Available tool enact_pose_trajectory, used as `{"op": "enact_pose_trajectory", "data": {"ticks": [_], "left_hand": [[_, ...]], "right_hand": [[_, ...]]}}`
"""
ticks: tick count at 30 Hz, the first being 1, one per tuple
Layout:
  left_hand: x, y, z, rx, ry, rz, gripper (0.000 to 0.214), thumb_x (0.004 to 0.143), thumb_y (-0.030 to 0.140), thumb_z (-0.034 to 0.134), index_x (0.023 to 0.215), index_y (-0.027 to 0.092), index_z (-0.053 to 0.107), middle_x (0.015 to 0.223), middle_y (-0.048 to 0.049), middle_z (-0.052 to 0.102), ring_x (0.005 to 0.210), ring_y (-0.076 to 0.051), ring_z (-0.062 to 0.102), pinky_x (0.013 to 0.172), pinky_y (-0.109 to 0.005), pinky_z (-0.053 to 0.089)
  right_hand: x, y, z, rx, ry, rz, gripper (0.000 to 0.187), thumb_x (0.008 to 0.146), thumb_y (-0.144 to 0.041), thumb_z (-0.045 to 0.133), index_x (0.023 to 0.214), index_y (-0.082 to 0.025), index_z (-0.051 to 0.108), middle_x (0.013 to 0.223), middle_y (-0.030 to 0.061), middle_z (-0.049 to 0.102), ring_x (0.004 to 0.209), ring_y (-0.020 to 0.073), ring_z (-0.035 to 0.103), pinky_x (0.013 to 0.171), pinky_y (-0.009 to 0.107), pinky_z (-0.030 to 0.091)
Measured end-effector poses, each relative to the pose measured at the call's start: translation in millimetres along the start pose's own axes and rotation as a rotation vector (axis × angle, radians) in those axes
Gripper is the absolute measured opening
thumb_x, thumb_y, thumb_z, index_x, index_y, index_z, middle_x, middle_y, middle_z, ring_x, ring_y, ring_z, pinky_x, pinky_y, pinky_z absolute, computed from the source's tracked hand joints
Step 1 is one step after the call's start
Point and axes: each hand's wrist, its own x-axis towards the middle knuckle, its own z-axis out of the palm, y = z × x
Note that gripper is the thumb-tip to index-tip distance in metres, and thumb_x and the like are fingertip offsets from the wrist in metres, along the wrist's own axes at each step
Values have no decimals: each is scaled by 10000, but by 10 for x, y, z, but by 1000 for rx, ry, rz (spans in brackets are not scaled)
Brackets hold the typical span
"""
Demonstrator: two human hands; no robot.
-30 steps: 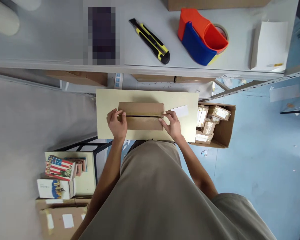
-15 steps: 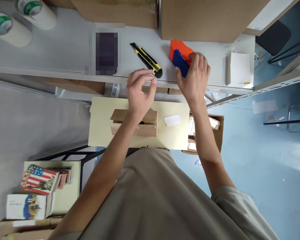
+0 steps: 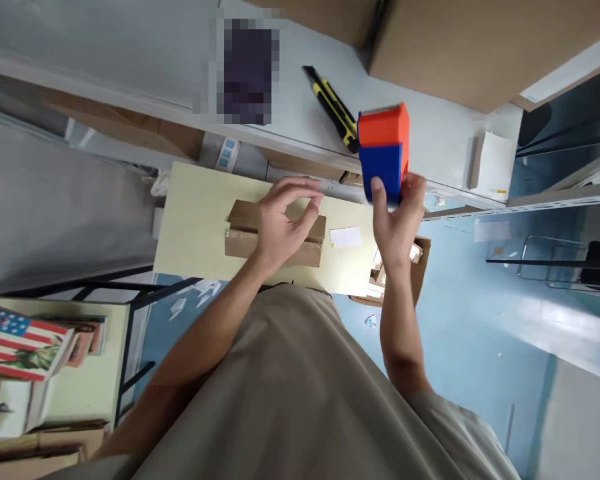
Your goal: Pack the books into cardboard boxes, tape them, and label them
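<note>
My right hand (image 3: 397,217) grips a blue and orange tape dispenser (image 3: 383,153), held up at the front edge of the shelf with the thumb on its blue side. My left hand (image 3: 290,217) hangs over the cardboard box (image 3: 240,230), fingers curved with a gap to the thumb and nothing between them. The box lies on the cream table (image 3: 195,220); whether the hand touches it I cannot tell. A yellow and black utility knife (image 3: 333,107) lies on the shelf, just left of the dispenser. Beside the box rests a white label (image 3: 345,237).
Large cartons (image 3: 480,53) stand at the back of the grey shelf (image 3: 145,60). A pixelated dark object (image 3: 247,77) and a white stack (image 3: 493,163) lie on it. An open carton (image 3: 420,273) stands right of the table. Books (image 3: 25,343) lie on a side table at left.
My right hand has lifted the tape dispenser off the shelf and drawn it toward me. My left hand has moved back from the knife, over the box. The whole view has shifted and tilted.
</note>
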Motion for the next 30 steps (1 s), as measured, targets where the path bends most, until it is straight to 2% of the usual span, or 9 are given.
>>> {"op": "enact_pose_trajectory", "data": {"ticks": [4, 6, 9, 15, 21, 26, 28, 30], "left_hand": [[-256, -83, -333, -63, 15, -120, 69, 1066, 296, 760, 1023, 277, 811, 1198, -28, 850, 1206, -245, 810, 1162, -477, 652], [-380, -118, -514, -111, 15, -165, 72, 1060, 292, 758, 1043, 283, 827, 1209, -32, 855, 1216, -252, 814, 1159, -479, 656], [-549, -159, -785, -186, 42, -235, 146, 1060, 276, 727, 1146, 283, 844, 1240, -38, 867, 1222, -254, 828, 1141, -450, 668], [-751, -332, -1276, -381, 87, -407, 418, 1096, 406, 718, 1494, 277, 721, 1203, -62, 890, 1187, -271, 871, 1068, -441, 709], [-790, -631, -1682, -527, 83, -490, 545, 1044, 607, 818, 1450, 247, 772, 1117, -78, 905, 1117, -271, 886, 1080, -425, 708], [-757, -874, -1903, -602, 73, -542, 517, 1025, 629, 821, 1340, 218, 838, 920, -47, 867, 956, -273, 890, 991, -434, 723], [-728, -970, -1982, -627, 70, -575, 519, 1011, 604, 833, 1356, 217, 830, 938, -56, 861, 981, -287, 886, 995, -450, 715], [-686, -1067, -2070, -662, 46, -591, 544, 974, 566, 863, 1394, 225, 814, 1065, -83, 875, 1097, -309, 869, 1039, -470, 696]], "right_hand": [[-589, -242, 312, 192, -145, 166, 470, 1087, -703, 725, 1331, -319, 606, 1170, 51, 786, 1154, 275, 830, 973, 484, 733], [-782, -329, 494, 236, -222, 237, 481, 1064, -726, 741, 1294, -327, 601, 1139, 40, 801, 1108, 261, 836, 944, 453, 733], [-964, -450, 731, 231, -263, 287, 538, 1012, -775, 776, 1239, -320, 599, 1141, 42, 817, 1139, 264, 829, 985, 441, 718], [-1105, -684, 1098, 167, -258, 327, 597, 949, -813, 812, 1203, -309, 619, 1144, 53, 832, 1237, 291, 811, 1100, 496, 689], [-1211, -914, 1479, 118, -283, 365, 624, 910, -829, 846, 1158, -303, 621, 1080, 46, 834, 1149, 289, 833, 1051, 504, 719], [-1330, -1049, 1711, 71, -351, 384, 662, 878, -867, 842, 1138, -312, 591, 997, 17, 795, 982, 258, 813, 904, 443, 736], [-1368, -1067, 1761, 34, -384, 400, 698, 862, -896, 829, 1146, -309, 580, 972, 13, 769, 928, 255, 792, 836, 430, 724], [-1388, -1082, 1790, -14, -427, 412, 723, 858, -924, 803, 1143, -302, 569, 956, 13, 753, 888, 251, 775, 789, 419, 705]]}}
